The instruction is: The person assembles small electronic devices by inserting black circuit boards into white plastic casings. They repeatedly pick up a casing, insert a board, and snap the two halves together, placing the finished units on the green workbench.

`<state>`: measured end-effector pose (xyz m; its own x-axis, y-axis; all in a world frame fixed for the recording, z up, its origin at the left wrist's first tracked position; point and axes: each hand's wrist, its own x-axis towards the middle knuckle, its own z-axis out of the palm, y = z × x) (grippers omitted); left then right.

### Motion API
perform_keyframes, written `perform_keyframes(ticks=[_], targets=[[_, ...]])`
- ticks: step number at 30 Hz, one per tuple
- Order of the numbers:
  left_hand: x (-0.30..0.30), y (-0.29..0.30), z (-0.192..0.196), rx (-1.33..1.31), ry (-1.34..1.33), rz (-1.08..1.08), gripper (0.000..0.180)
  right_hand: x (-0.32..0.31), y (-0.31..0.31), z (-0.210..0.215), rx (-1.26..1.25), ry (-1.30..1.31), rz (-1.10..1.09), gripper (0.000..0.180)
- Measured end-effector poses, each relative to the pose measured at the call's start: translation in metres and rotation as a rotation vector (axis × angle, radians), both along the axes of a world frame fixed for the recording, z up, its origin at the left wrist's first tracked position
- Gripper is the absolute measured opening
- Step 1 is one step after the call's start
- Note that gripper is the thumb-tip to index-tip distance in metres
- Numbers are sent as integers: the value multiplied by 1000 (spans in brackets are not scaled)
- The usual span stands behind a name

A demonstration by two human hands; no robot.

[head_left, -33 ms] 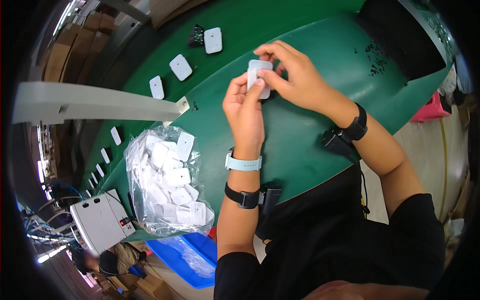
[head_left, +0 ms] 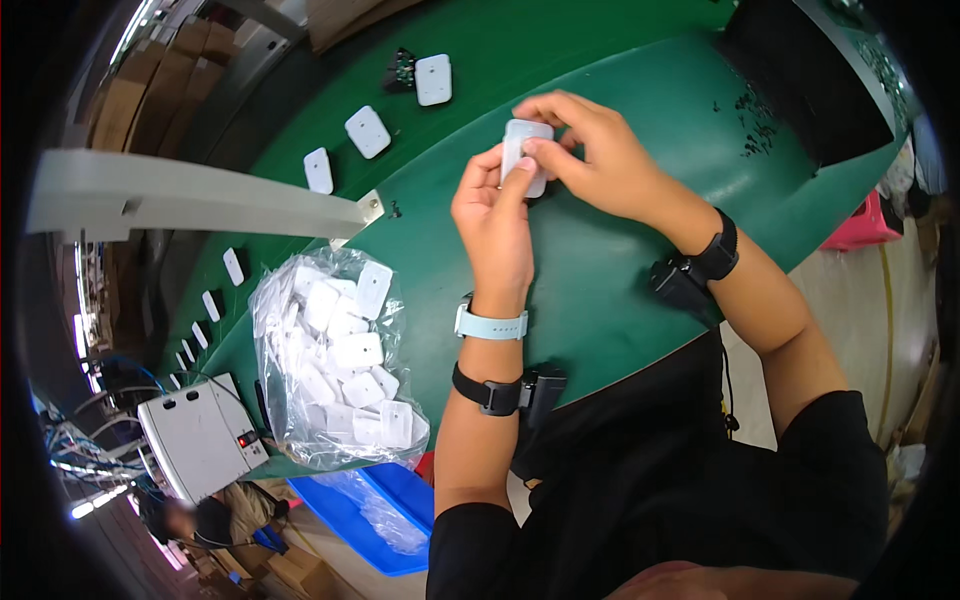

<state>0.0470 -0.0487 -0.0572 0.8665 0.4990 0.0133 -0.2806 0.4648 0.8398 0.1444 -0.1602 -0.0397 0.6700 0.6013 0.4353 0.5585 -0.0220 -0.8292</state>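
Both hands grip one small white plastic piece above the green desk.

The white piece [head_left: 526,155] is a flat, rounded-corner rectangle, pale and plain, held upright between the left hand [head_left: 492,215] from below and the right hand [head_left: 590,150] closing over its top edge; fingers cover part of it. Beside the left forearm lies a clear plastic bag [head_left: 335,360] full of similar white pieces. More of them lie singly along the darker green belt [head_left: 290,100] beyond the desk [head_left: 620,290].

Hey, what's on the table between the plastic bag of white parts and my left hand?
Nothing: in the head view, only bare green table lies between the bag and the left hand.
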Motion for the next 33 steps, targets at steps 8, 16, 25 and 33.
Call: perform_keyframes(ticks=[8,16,25,33], targets=[[6,7,-5,97,-61,221,19,8,26,9,4,315,173,18],[4,28,-9,-83,-27,516,17,99,188,38,-661,-571,-9,67],[7,25,-10,-152,-19,520,15,111,222,31,-577,-628,-8,55],[6,23,-13,-183,-145,241,22,39,67,56,375,972,233,39]])
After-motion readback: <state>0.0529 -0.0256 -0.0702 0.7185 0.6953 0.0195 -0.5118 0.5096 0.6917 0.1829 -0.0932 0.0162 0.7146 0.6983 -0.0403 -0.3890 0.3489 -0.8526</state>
